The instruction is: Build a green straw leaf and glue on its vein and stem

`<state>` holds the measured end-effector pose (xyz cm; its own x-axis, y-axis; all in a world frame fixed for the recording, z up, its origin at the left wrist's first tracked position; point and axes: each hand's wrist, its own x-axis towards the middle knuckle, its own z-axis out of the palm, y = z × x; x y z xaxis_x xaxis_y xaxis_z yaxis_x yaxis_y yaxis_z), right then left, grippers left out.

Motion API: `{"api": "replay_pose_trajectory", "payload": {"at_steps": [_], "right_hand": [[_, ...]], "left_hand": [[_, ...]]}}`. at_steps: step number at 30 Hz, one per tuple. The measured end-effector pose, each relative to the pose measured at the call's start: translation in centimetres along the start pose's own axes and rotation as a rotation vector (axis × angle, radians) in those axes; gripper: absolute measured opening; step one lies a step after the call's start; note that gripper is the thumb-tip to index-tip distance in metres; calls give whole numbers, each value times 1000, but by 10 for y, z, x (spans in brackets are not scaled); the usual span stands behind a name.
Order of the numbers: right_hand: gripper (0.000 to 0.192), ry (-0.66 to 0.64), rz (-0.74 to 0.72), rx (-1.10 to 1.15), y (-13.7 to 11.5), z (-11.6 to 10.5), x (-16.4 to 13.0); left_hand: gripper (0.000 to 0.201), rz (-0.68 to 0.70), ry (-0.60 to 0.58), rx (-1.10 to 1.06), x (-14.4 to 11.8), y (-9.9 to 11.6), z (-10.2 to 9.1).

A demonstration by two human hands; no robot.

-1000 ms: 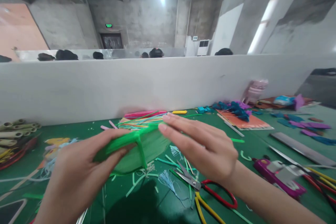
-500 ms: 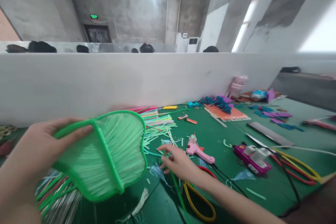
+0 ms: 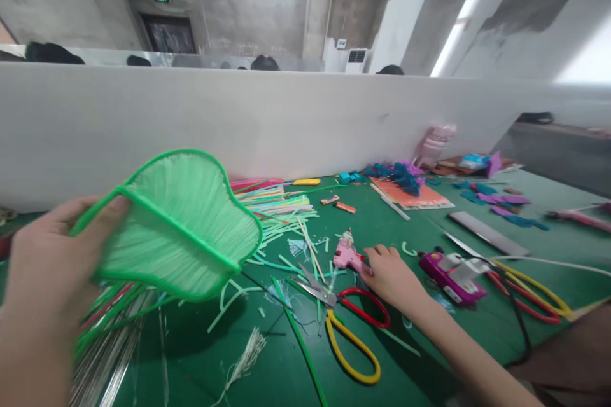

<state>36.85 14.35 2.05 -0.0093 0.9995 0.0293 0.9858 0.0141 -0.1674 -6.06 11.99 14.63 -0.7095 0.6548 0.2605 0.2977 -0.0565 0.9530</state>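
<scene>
My left hand (image 3: 62,261) pinches one end of a green leaf-shaped piece (image 3: 191,210), its thumb lying over the rim. The piece has a bright green raised border, a green midrib and pale green strands filling it, and it is tilted above the table. My right hand (image 3: 389,273) has its fingers wrapped around the handle of a pink glue gun (image 3: 348,253), which rests on the table. Just below that hand lie opened scissors (image 3: 329,299) with one red and one yellow handle. A long green strip (image 3: 300,343) lies left of the scissors.
Bundled coloured strips (image 3: 277,210) lie behind the leaf piece, and thin wires (image 3: 109,343) lie under my left hand. A purple power strip (image 3: 449,276) with white plugs sits right, near a second pair of scissors (image 3: 525,292). A white partition (image 3: 286,121) bounds the table's back.
My right hand has moved right from above the scissors onto the glue gun, and the green strip now lies on the table. The leaf piece has turned and risen in my left hand.
</scene>
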Motion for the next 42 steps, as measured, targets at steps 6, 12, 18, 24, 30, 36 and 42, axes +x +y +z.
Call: {"api": "replay_pose_trajectory", "payload": {"at_steps": [6,12,18,24,30,36,42], "right_hand": [[37,-105,7,-31,4,15,8],[28,23,-39,155,10,6,7],[33,244,-55,326,6,2,11],[34,460,-23,467,-2,-10,19],[46,642,57,678,-13,-31,25],[51,492,81,1071,-28,-27,35],[43,205,-29,1282,-57,-11,17]], "left_hand": [[63,-245,-257,-51,-16,-47,23],[71,-387,-423,38,-19,-95,26],[62,-410,-613,143,-29,-103,27],[61,-349,-702,239,-37,-109,32],[54,-278,-745,288,-41,-112,38],[54,-251,-723,265,-44,-111,40],[59,-330,-717,138,-43,-113,37]]}}
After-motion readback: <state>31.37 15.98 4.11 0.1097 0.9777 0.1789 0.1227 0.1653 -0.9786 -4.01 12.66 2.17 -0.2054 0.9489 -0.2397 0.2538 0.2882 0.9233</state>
